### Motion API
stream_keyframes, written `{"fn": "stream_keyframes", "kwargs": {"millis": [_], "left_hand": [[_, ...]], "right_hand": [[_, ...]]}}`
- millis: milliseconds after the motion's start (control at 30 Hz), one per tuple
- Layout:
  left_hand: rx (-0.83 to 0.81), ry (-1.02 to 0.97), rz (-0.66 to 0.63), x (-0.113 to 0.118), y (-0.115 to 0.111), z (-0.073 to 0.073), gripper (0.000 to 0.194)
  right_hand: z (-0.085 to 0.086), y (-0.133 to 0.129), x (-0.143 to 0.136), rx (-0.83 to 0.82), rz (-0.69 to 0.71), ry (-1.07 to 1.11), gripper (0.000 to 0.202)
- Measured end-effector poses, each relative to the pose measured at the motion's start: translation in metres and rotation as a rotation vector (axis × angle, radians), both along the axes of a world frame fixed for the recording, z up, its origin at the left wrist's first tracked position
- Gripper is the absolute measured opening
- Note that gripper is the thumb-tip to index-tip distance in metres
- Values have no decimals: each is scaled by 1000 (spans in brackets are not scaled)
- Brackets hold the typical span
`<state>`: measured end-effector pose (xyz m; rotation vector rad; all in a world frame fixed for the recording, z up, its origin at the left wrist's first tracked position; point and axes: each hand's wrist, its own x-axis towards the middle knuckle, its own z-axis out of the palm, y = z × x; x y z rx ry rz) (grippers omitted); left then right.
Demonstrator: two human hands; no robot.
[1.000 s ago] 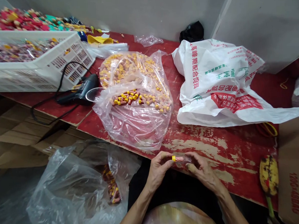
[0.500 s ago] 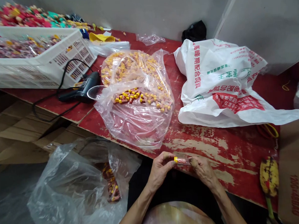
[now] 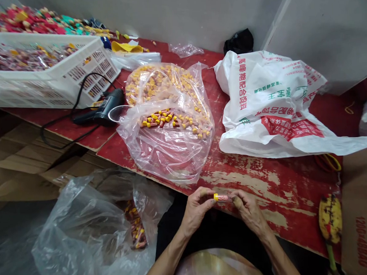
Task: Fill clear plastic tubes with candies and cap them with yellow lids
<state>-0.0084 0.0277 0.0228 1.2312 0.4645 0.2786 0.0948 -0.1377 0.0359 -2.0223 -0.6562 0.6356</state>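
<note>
A small clear tube with a yellow cap (image 3: 222,198) lies level between my two hands at the table's front edge; reddish contents show through its wall. My left hand (image 3: 198,208) pinches the capped end between thumb and fingers. At the other end, my right hand (image 3: 248,208) pinches the tube's tip, which its fingers partly cover. Beyond the hands, a clear plastic bag (image 3: 169,163) full of similar yellow-capped tubes lies on the table. Another clear bag (image 3: 80,225) with more such tubes hangs low at the left, below the table edge.
On the worn red table (image 3: 244,177) stand a white plastic crate (image 3: 54,89) of wrapped items, a dark heat gun (image 3: 103,109) with its cord, and a white printed sack (image 3: 270,100). A banana (image 3: 330,218) lies at right beside a cardboard box (image 3: 362,210). Colourful pieces (image 3: 26,20) heap behind the crate.
The tube has turned slightly, so its reddish contents show more clearly. Both hands keep their hold with little movement. The whole view has shifted a little.
</note>
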Motion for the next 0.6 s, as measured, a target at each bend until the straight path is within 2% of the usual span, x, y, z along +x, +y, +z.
{"fn": "stream_keyframes", "kwargs": {"millis": [100,167,333,467,600], "left_hand": [[-32,14,-3,-1,1,-1,17],[-17,13,-13,-2,2,-2,16],[79,-28,-21,-2,1,-4,14],[121,-39,4,-2,-1,-3,12],[38,-19,-26,-1,-1,-1,13]], "right_hand": [[4,0,-2,14,2,64,35],[6,2,-2,-19,28,29,33],[1,7,1,-98,45,-77,49],[5,9,-5,-40,-8,-41,34],[13,8,-9,6,36,-23,29]]}}
